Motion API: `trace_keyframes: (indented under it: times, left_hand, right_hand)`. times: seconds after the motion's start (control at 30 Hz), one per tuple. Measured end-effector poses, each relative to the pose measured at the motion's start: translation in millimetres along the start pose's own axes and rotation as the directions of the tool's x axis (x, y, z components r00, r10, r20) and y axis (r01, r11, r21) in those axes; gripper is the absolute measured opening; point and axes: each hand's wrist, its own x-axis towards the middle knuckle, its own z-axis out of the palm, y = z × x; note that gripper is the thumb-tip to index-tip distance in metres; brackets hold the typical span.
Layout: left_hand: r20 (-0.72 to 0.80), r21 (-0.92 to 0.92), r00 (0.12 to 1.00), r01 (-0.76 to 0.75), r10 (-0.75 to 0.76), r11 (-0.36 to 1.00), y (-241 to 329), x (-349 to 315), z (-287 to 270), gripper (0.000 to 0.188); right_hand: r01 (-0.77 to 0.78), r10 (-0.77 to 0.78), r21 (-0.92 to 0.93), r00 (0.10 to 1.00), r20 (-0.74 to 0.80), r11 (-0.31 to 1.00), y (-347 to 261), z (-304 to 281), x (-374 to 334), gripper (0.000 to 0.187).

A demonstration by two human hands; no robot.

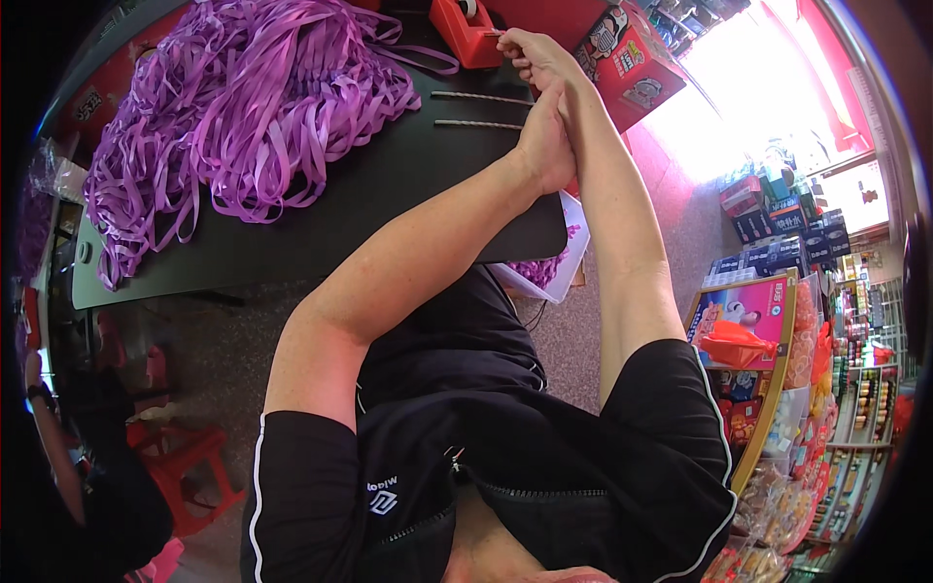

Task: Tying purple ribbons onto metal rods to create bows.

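Observation:
My right hand (539, 60) reaches to the red tape dispenser (468, 41) at the far edge of the black table (389, 209). Its fingers pinch what looks like a small strip of tape (498, 32) at the dispenser's end. My left hand (546, 146) lies against my right wrist, near the table's right edge, its fingers mostly hidden behind that wrist. Two thin, twisted, silvery sticks (480, 97) lie side by side on the table, pointing toward my left hand. A large heap of purple ribbon loops (253, 107) covers the table's far left.
Below the table's right edge stands a white box (575, 267) with purple pieces in it. A red printed carton (632, 63) is beyond my right hand. Packed shelves (855, 418) line the right side. At lower left are a red stool (190, 462) and another person's arm (58, 452).

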Motion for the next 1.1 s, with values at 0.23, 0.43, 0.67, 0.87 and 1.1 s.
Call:
trace_keyframes:
  times: [0.23,0.43,0.67,0.87,1.1]
  left_hand:
    - [-0.009,-0.057,0.999,0.035,-0.036,0.998,0,5,-2,0.058]
    - [-0.109,0.039,0.994,-0.014,0.018,0.999,0,-1,1,0.060]
    - [-0.097,-0.016,0.995,0.011,-0.012,1.000,0,0,-6,0.068]
    - [-0.070,0.038,0.997,0.041,-0.038,0.998,4,2,-10,0.046]
    - [-0.059,-0.053,0.998,0.009,-0.013,0.999,-6,11,-20,0.014]
  right_hand:
    - [0.071,-0.085,-0.180,0.994,-0.075,0.981,-13,8,-14,0.020]
    - [0.087,-0.092,-0.122,0.995,-0.031,0.989,-4,-4,-30,0.024]
    - [-0.081,-0.035,0.587,0.982,0.184,0.805,1,-55,-121,0.026]
    - [-0.238,-0.126,0.791,0.922,0.366,0.563,39,-62,-142,0.022]
    - [-0.220,-0.068,0.873,0.959,0.275,0.435,55,-53,-143,0.022]
